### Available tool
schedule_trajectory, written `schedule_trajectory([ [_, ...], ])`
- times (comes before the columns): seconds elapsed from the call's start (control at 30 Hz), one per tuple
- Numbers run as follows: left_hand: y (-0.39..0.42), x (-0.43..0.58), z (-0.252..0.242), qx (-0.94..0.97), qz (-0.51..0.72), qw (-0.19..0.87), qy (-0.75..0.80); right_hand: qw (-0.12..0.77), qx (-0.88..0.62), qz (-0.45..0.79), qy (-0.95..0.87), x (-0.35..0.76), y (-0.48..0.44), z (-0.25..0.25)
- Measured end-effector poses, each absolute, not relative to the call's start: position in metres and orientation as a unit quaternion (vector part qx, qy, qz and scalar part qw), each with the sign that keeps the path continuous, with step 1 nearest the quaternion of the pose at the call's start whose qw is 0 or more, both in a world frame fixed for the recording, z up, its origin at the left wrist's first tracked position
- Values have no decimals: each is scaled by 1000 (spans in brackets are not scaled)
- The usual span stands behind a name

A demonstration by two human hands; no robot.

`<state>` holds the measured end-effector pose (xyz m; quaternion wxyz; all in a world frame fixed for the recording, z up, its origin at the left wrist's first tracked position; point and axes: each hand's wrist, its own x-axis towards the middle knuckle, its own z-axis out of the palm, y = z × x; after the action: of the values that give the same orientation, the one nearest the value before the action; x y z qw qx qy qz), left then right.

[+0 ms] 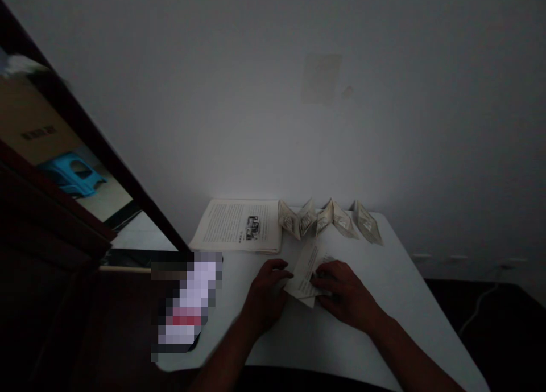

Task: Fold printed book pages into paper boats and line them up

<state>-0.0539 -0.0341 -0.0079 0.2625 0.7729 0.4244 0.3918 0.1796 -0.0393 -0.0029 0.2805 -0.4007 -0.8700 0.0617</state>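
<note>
Folded sheet [303, 269] is at mid-table, between both hands, just in front of a row of five folded paper pieces [290, 220]; right hand [347, 292] grasps its right side, fingers curled over the print; left hand [268, 292] has bent fingers at its left edge, can't tell if pinching or only touching; row sits along the back of the white table [354, 346], by the wall [256, 96]; printed booklet [224, 224] lies left of the row; pixelated object [191, 301] on the table's left edge, identity unreadable.
</note>
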Motion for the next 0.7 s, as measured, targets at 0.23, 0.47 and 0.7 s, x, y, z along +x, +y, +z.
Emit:
schedule_trajectory([
  [0.23, -41, -51, -4, 845, 337, 164, 381, 276, -430, 50, -858, 175, -38, -6],
  [0.47, -36, -46, -10, 865, 293, 128, 387, 272, -411, 69, -867, 170, -43, 2],
  [0.7, -37, -43, -3, 871, 262, 116, 399, 290, -393, 86, -868, 167, -42, 0],
])
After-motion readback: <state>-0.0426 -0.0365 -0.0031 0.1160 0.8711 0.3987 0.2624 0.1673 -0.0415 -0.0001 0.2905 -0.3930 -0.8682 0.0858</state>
